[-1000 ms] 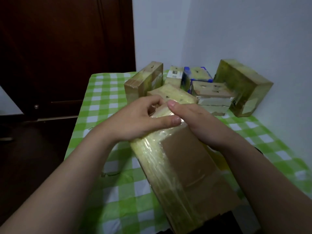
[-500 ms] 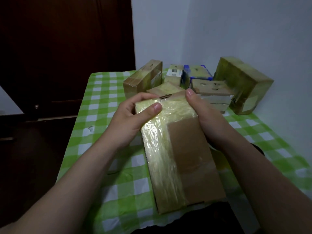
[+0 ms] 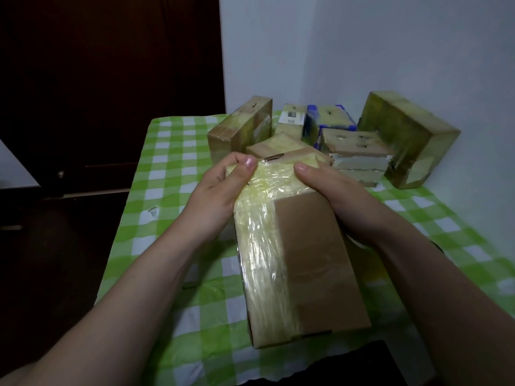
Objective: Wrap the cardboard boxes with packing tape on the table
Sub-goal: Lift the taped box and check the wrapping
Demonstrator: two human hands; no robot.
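Cardboard box (image 3: 306,260) lies on the worktop (image 3: 172,168) before you, long axis running away from you, straighter than a second ago. Yellowish tape (image 3: 259,246) covers its left side and far end. Your left grip (image 3: 214,196) and right grip (image 3: 342,201) clasp that far end, with both thumbs now on the tape. Wrapped boxes (image 3: 404,135) stand beyond.

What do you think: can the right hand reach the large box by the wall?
Probably yes: only bare tablecloth lies between the right hand and the large box, though it grips the near box.
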